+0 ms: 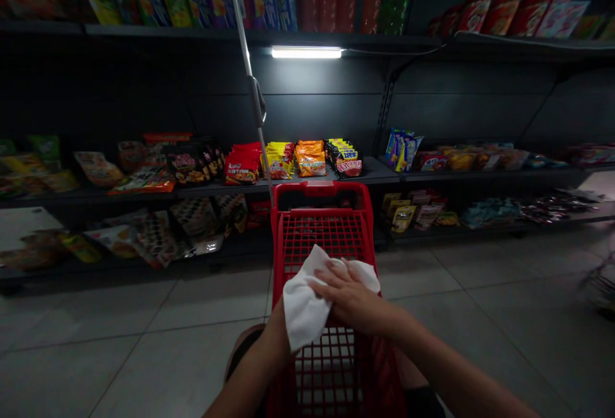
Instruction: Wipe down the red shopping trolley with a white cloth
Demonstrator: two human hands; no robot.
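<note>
A white cloth or wipe [307, 306] lies crumpled between my two hands, above a red plastic shopping basket or cart [369, 213] with grid walls. My right hand [348, 293] rests on top of the cloth, its fingers stretched out and somewhat spread, pointing left. One corner of the cloth sticks out past its far side. From the lower left comes my left hand [276, 335]; the cloth covers its fingers, so their grip is hidden. Between and below my forearms the basket's red grid continues toward me.
A shelf [375, 171] ahead bears rows of snack packets [311, 159], with more packets above and below. A thin metal pole [245, 47] slants down behind the basket. A lit tube lamp [306, 52] hangs under the upper shelf. Grey tiles [432, 283] cover the floor.
</note>
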